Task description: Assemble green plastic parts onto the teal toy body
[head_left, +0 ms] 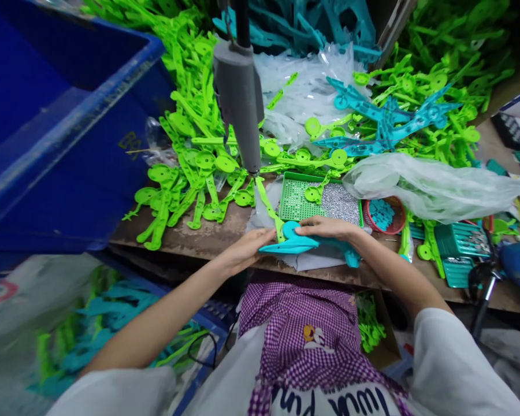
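My left hand (247,248) rests on the left end of a teal plastic part (301,242) lying flat at the front edge of the wooden bench (208,234). My right hand (327,228) presses down on the same part from the right, fingers over its round head. A green plastic strip (271,211) lies under the teal part, pointing up and left. A grey hanging electric screwdriver (239,92) dangles just above and behind my hands, its tip near the strip.
A green tray of small screws (329,199) sits right behind my hands. A red bowl (383,215) of teal pieces is to the right. Heaps of green parts (190,150) and teal parts (385,115) cover the bench. A big blue crate (65,127) stands left.
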A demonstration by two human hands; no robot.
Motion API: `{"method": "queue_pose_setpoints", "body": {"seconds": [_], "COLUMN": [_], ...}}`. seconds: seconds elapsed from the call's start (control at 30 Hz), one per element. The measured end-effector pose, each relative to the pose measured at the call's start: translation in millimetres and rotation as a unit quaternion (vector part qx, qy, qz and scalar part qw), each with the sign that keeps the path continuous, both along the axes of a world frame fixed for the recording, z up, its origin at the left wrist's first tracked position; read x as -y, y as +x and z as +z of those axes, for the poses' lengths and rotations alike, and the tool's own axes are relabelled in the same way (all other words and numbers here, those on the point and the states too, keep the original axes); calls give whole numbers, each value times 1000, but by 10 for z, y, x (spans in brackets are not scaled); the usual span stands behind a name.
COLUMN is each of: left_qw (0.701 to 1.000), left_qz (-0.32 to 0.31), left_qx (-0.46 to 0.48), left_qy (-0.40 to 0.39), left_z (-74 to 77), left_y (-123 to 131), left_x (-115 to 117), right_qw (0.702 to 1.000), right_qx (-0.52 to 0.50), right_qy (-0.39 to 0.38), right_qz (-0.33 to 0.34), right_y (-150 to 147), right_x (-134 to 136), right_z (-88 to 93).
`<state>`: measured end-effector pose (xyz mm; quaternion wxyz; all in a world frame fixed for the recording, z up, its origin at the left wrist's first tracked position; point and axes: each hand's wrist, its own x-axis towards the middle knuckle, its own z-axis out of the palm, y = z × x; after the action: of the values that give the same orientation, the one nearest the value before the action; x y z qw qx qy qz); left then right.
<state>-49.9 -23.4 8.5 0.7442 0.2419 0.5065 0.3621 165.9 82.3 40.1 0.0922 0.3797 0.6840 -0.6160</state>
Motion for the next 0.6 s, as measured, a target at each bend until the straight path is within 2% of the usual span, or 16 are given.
{"method": "queue_pose_setpoints", "body": {"seconds": [0.07,0.17,0.27,0.4,0.5,0.6], "left_qw": [996,971,946,964,980,986], "left_qz": [82,221,286,250,191,155], "left_qx": [30,-9,-57,-16,-16,-43], "left_qy": [21,95,141,87,55,51], "left_z": [-23,-113,-209,-233,-192,-150], "left_y": [6,114,288,367,278,207], "left_x": [167,435,592,524,376,290], "right_qw": [999,995,994,1000,996,993], "right_qx": [-1,7,3,3,16,14], "right_qy": [-31,-81,-87,8,81,109], "right_qz": [-39,-62,-61,-11,38,45], "right_y": [5,-15,-35,-40,-45,-45], "right_x": [-14,-23,-8,69,154,228], "right_z": [-6,-34,-52,-28,19,81]}}
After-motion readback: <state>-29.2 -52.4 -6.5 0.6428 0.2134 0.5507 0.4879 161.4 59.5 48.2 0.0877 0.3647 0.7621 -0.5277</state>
